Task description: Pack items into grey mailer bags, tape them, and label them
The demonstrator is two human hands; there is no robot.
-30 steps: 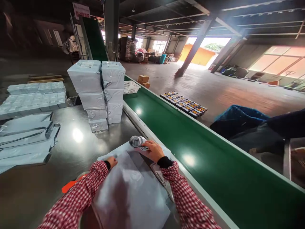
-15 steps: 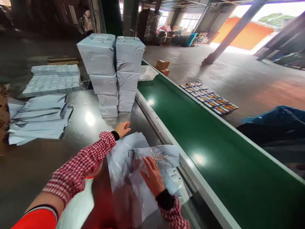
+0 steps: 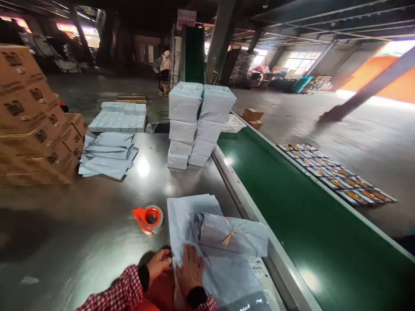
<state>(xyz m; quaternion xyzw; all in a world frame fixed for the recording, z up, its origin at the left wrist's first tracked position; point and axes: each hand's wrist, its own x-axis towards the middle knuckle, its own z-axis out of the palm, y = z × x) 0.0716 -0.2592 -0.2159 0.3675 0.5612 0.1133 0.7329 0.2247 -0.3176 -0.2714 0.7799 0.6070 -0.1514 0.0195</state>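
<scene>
Grey plastic mailing bags (image 3: 194,206) lie flat in a pile on the metal table in front of me. My right hand (image 3: 190,268) presses flat on the pile's left part, fingers stretched out. At the pile's left edge is my left hand (image 3: 158,264), its fingers curled and pressed together; whether they pinch a bag edge cannot be seen. A folded bundle of bags (image 3: 235,235) tied with a tan string rests across the pile. Beneath it shows a printed label (image 3: 258,266). An orange tape dispenser (image 3: 148,218) lies to the left of the pile.
A green conveyor belt (image 3: 279,190) runs along the table's right side. Wrapped parcels (image 3: 184,103) stand stacked at the table's far end. Loose grey bags (image 3: 108,155) lie at the far left, beside piled cardboard boxes (image 3: 42,125). Printed packs (image 3: 337,172) cover floor beyond the belt.
My left hand has drawn back from beyond the pile to its near left edge. My right hand has shifted left, off the tied bundle. The view has swung left, uncovering the tape dispenser.
</scene>
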